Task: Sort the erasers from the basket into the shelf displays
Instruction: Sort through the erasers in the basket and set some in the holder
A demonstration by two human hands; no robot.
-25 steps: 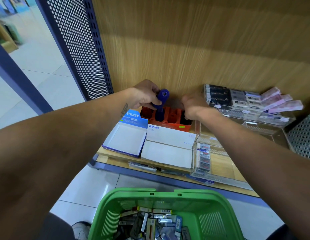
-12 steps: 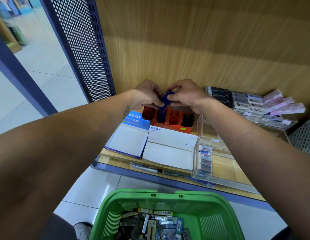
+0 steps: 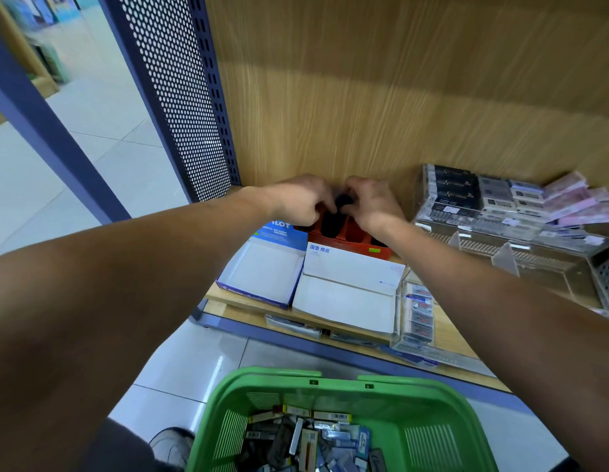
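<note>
Head view: both hands around dark eraser over red tray.

A wooden back panel fills the upper centre. To its left stands a dark blue perforated metal panel. Further left, a blue post slants across a pale tiled floor. At the bottom edge, a dark shoe rests on the tiles, left of centre.
</note>
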